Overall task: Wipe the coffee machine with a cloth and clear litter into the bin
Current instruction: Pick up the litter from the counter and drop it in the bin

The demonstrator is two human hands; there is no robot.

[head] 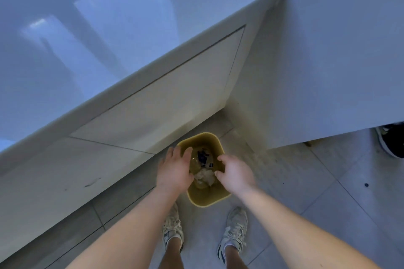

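Both hands hover over the bin's mouth, apart and with nothing visibly held: left hand point(175, 170) flat with fingers spread, right hand point(235, 173) loosely curled. Best to stay low and centred (so scraps land inside, not on the tiles). Forearms reach straight down. The yellow bin point(207, 200) stands on the floor just beyond the shoes point(234, 231), with crumpled paper point(205, 176) inside it and the counter point(87, 28) far-left.

Your arms point(131, 225) are bare all the way from the lower edge of the view to the left grip point(175, 172) and the right grip point(237, 173). You wear pale, well-worn lace-up trainers: the left shoe point(172, 228) and the right shoe point(235, 225) both have light laces and dark stripes on their sides. White ankle socks point(228, 247) show at the collars, and your shins point(172, 256) above them are bare.
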